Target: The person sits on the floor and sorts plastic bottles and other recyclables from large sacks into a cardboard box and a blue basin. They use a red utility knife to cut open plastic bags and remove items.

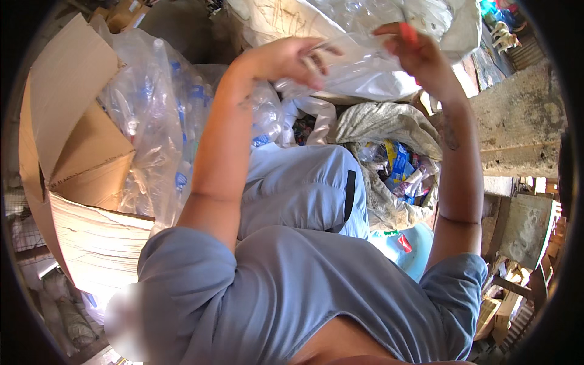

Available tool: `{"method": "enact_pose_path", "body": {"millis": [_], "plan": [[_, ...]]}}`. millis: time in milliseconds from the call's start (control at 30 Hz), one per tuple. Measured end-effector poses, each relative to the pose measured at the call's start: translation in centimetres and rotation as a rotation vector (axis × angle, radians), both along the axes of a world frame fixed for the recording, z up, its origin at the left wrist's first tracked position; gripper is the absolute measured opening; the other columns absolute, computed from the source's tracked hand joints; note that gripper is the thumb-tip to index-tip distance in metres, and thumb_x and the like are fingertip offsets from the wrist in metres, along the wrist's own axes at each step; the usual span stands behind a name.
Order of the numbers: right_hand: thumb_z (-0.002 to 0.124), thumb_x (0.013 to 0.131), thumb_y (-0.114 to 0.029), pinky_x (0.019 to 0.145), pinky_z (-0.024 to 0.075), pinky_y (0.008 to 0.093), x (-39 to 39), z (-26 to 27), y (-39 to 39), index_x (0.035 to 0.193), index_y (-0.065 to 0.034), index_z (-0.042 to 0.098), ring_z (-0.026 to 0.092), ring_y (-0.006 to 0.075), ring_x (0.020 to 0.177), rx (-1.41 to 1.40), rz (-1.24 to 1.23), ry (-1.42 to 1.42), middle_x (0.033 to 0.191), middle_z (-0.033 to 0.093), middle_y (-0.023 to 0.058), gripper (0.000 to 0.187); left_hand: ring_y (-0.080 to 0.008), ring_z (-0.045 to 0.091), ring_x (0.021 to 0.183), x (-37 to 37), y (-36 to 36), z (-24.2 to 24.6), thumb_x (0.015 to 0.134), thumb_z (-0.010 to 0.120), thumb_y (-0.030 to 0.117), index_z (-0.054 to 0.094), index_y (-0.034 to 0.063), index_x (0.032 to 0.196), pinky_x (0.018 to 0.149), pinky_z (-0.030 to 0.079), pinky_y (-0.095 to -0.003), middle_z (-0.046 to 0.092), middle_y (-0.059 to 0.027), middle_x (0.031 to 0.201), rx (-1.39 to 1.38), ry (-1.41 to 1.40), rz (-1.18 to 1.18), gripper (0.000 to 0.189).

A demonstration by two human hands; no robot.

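Note:
My left hand [303,61], blurred by motion, is bent around a clear plastic bottle [353,57] in front of the white sack. Facing it from the right, my right hand [422,57] is curled around a red-handled tool [408,34]. A thin dark part rises above the red handle; blur hides what kind of tool it is. The bottle's right end lies close to the fingers of my right hand, and I cannot tell whether they touch. Behind both hands, a large white sack [283,20] holds more clear plastic bottles [356,11].
A clear bag of bottles [150,105] and an opened cardboard box [91,155] stand at left. Nearer right, a woven sack [378,116] holds mixed wrappers [401,166]. A light-blue plastic container [417,248] sits beside my leg. A concrete block [520,123] bounds the right side.

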State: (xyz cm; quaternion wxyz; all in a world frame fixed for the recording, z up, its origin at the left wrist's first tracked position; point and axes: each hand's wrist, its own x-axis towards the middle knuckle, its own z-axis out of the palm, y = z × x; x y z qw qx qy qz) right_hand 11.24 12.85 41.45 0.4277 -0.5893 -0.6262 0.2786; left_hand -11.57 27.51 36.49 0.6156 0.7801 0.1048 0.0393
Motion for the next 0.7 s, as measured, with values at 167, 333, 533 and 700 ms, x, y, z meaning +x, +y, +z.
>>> {"method": "enact_pose_path", "body": {"millis": [167,333,533,700], "plan": [[0.059,0.084,-0.033,0.068,0.0433,0.0281,-4.0,-6.4,1.1,0.101,-0.0065,0.063,0.058,0.0129,0.074,-0.358,0.168,-0.046,0.076,0.063,0.0041,0.031,-0.0152,0.061,0.083,-6.7,-4.5,-5.4,0.069,0.075,0.025,0.045,0.0106,0.127,0.070,0.050,-0.0242,0.057,-0.0090,0.096,-0.157,0.135,0.222,0.066],[0.066,0.077,-0.020,0.070,0.0441,0.0303,-7.0,-11.3,0.9,0.104,-0.0066,0.060,0.058,0.0171,0.074,-0.159,0.441,-0.027,0.082,0.063,0.0086,0.031,-0.0193,0.061,0.083,-13.6,-7.2,-13.4,0.067,0.071,0.051,0.044,0.0108,0.128,0.071,0.050,-0.0284,0.057,-0.0094,0.100,-0.676,0.219,0.047,0.078],[0.073,0.069,-0.023,0.074,0.0441,0.0333,-7.7,-20.3,3.3,0.111,-0.0043,0.056,0.058,0.0202,0.081,-0.236,0.276,-0.391,0.095,0.062,0.0082,0.048,-0.0227,0.059,0.091,-18.7,-10.7,-19.0,0.070,0.069,0.050,0.041,0.0086,0.129,0.077,0.049,-0.0359,0.055,-0.0116,0.106,-0.779,0.126,0.377,0.078],[0.074,0.068,-0.033,0.080,0.0447,0.0325,-10.9,-23.5,4.8,0.111,-0.0054,0.058,0.061,0.0245,0.087,-0.274,0.178,-0.095,0.096,0.065,0.0130,0.054,-0.0178,0.057,0.094,-17.2,-11.1,-19.5,0.079,0.067,0.031,0.041,0.0077,0.127,0.081,0.046,-0.0351,0.053,-0.0084,0.113,-0.605,0.016,0.698,0.059]]}}
